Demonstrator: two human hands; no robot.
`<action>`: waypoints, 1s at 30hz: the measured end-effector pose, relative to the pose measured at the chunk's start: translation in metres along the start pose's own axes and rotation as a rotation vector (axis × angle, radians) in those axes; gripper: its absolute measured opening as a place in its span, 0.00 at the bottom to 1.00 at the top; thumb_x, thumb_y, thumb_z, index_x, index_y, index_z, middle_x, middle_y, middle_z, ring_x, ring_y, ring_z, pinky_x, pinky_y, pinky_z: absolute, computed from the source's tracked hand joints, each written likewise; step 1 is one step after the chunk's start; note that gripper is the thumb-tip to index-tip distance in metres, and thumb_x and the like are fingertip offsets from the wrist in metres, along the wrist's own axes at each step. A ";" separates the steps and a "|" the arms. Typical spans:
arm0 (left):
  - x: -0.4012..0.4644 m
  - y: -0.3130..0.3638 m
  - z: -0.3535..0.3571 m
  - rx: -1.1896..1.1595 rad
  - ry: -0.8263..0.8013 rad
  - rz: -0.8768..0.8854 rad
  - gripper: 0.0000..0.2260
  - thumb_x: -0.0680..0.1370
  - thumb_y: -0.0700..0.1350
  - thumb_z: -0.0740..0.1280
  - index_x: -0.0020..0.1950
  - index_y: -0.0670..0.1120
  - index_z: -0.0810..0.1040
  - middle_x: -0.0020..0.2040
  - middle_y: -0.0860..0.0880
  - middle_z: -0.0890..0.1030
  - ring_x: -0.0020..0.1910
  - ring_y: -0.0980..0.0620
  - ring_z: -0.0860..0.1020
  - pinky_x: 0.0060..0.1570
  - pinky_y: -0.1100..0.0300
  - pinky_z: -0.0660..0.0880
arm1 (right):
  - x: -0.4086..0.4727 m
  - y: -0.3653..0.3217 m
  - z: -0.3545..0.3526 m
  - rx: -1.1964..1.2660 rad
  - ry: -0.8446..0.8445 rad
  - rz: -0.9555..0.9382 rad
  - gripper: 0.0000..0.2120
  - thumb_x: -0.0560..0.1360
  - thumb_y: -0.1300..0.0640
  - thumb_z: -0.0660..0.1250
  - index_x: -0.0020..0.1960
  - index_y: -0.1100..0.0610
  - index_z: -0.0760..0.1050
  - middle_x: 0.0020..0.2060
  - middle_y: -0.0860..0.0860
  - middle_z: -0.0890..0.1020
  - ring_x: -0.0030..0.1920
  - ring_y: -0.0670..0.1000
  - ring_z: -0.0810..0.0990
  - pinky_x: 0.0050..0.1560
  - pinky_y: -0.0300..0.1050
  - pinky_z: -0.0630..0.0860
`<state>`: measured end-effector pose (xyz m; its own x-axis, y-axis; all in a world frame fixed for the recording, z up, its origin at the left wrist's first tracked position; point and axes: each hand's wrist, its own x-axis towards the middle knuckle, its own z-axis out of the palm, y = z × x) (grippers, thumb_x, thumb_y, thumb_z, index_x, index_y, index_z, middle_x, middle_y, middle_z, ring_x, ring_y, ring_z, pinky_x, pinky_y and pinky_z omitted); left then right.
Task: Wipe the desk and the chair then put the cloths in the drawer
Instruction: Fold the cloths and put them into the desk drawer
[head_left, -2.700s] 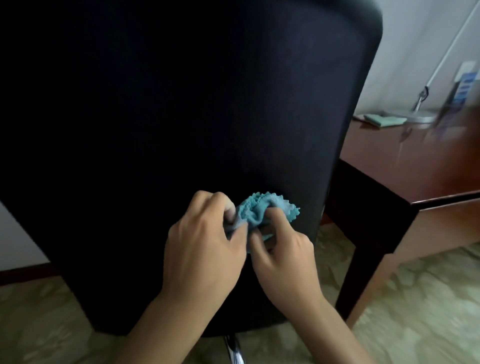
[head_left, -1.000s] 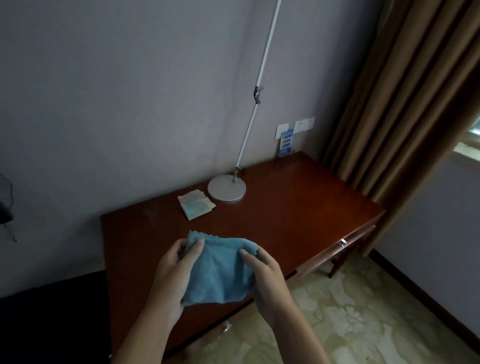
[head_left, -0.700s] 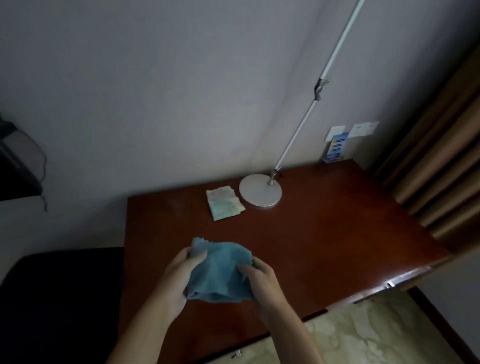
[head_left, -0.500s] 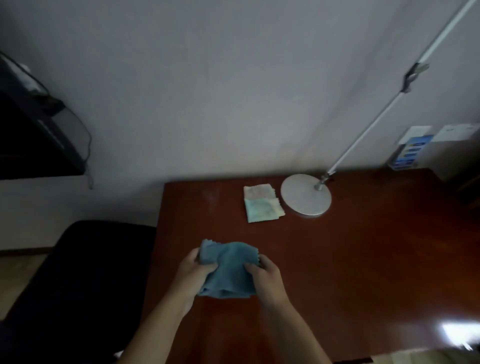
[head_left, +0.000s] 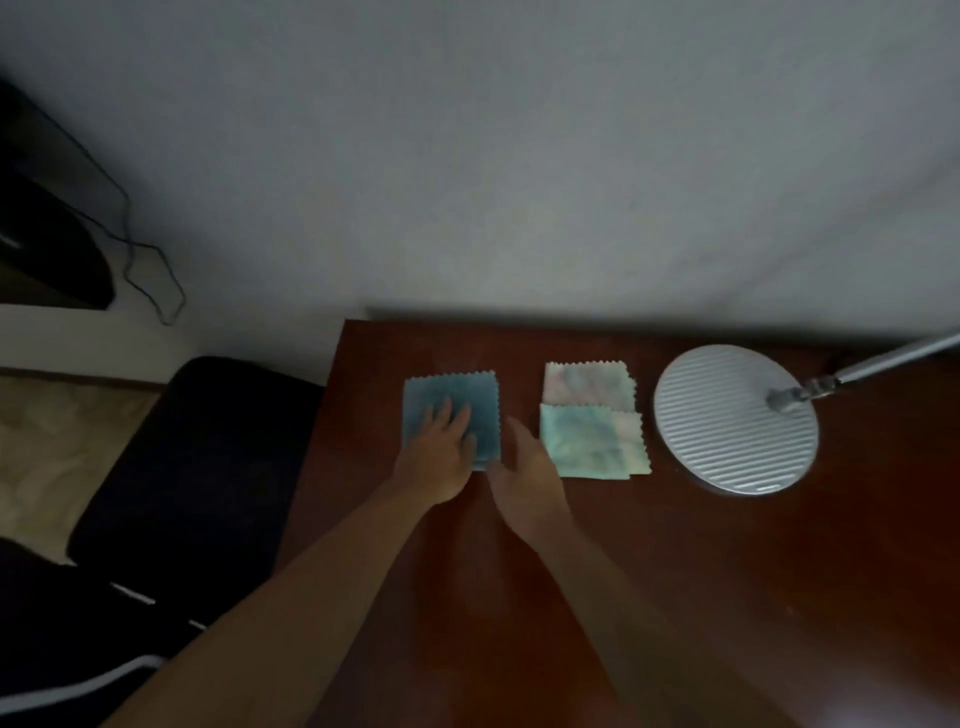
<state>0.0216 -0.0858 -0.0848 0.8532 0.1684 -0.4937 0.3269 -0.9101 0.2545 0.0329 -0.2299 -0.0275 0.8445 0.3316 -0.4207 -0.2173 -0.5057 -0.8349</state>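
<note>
The folded blue cloth (head_left: 451, 413) is lying flat on the far left part of the desk (head_left: 675, 571). The left hand (head_left: 440, 453) is pressing on it with straight, spread fingers. The right hand (head_left: 524, 462) is resting just right of the cloth's edge, fingers loose, holding nothing. A pale folded cloth (head_left: 592, 421) is lying to its right, beside the lamp base (head_left: 735, 418). The black chair (head_left: 197, 457) is standing left of the desk.
</note>
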 end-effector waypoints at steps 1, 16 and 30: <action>0.012 0.001 0.007 0.096 -0.004 0.010 0.25 0.85 0.51 0.47 0.80 0.43 0.48 0.80 0.40 0.45 0.79 0.39 0.42 0.77 0.47 0.44 | -0.001 0.009 0.000 0.005 -0.005 0.016 0.22 0.76 0.61 0.62 0.69 0.51 0.70 0.61 0.49 0.79 0.62 0.52 0.76 0.63 0.52 0.73; -0.021 0.021 -0.012 -0.235 0.264 -0.038 0.22 0.80 0.44 0.63 0.73 0.43 0.69 0.74 0.43 0.69 0.74 0.46 0.64 0.72 0.55 0.59 | -0.014 0.022 -0.009 -0.027 -0.070 0.198 0.24 0.77 0.56 0.61 0.73 0.50 0.68 0.66 0.53 0.76 0.67 0.56 0.74 0.67 0.48 0.69; -0.279 -0.011 0.116 -0.301 0.239 0.192 0.08 0.78 0.43 0.62 0.53 0.50 0.80 0.50 0.52 0.79 0.53 0.50 0.76 0.54 0.55 0.73 | -0.242 0.120 0.081 -0.125 0.065 0.292 0.09 0.75 0.56 0.63 0.52 0.52 0.80 0.47 0.53 0.84 0.51 0.57 0.81 0.49 0.47 0.76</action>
<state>-0.2676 -0.1667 -0.0464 0.9687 0.1222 -0.2162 0.2271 -0.7883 0.5719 -0.2372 -0.3066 -0.0548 0.7855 0.1082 -0.6094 -0.3969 -0.6674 -0.6301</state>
